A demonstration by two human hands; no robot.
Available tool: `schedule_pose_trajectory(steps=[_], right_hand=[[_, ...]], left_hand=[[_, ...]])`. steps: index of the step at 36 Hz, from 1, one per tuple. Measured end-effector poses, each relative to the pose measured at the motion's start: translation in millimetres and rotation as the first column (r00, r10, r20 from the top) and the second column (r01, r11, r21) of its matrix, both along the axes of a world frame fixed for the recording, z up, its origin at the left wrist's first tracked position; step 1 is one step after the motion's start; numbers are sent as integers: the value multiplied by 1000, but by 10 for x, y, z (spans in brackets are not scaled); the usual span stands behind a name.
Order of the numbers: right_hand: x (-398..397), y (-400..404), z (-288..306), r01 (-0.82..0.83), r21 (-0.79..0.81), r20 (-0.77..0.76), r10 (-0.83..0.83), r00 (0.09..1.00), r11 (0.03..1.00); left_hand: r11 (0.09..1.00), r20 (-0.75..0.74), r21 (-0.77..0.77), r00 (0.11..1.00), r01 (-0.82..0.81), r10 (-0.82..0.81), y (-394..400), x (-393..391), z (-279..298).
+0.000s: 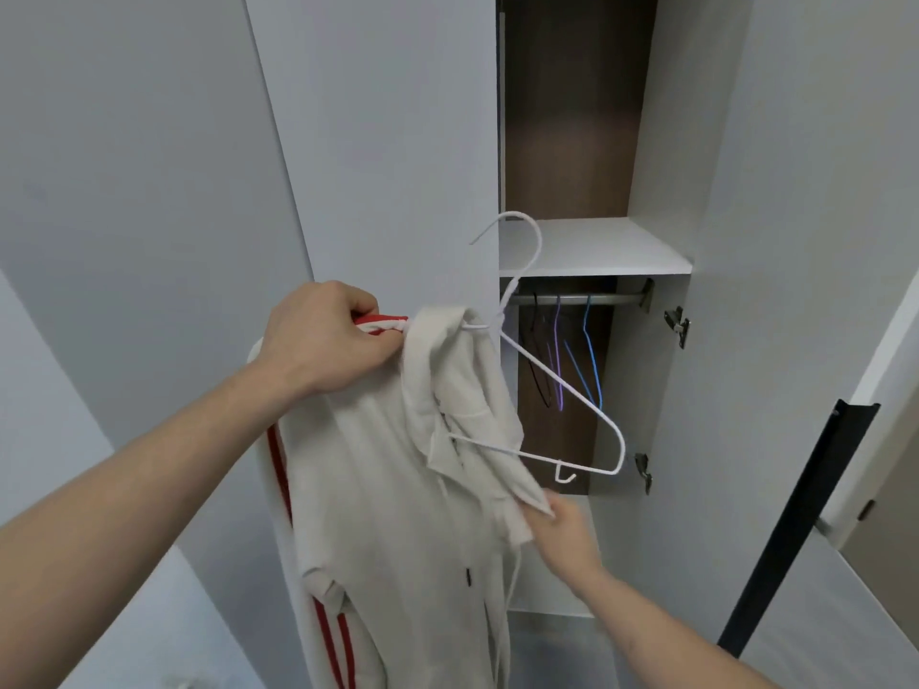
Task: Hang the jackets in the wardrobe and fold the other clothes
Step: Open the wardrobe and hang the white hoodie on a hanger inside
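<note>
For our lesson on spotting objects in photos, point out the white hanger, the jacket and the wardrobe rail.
white hanger (612, 430): head view, on the bare right shoulder bend of the wire.
jacket (388, 489): head view, on the white front panel.
wardrobe rail (616, 298): head view, on the metal bar under the shelf.

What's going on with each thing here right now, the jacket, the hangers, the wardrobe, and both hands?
white jacket: held up, only one shoulder on the hanger, not yet on the rail.
white hanger: tilted, one arm inside the jacket, the other bare.
left hand: grips the jacket's red-striped shoulder.
right hand: pinches the jacket's loose edge.
wardrobe door: open.
rail: carries three bare hangers.
</note>
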State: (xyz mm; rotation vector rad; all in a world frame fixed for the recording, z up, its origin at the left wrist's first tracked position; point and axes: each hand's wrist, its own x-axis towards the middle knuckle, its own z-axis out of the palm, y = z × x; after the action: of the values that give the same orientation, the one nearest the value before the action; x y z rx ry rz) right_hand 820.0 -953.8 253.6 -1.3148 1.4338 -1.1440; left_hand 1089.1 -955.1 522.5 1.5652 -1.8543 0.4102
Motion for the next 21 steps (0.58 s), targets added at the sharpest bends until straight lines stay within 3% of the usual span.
schedule_pose_trajectory(steps=[9,15,21], right_hand=[[-829,-468,957,45,-187,-151,-74,986,981],[-725,-515,1776,89,-277,-1,-93,996,957],[-176,-253,2593,-140,-309,90,176,980,941]], left_hand=[[989,68,145,998,7,-17,201,552,-175],[970,78,221,993,-99,84,110,645,-414],[949,45,260,984,-178,173,-31,619,-501]])
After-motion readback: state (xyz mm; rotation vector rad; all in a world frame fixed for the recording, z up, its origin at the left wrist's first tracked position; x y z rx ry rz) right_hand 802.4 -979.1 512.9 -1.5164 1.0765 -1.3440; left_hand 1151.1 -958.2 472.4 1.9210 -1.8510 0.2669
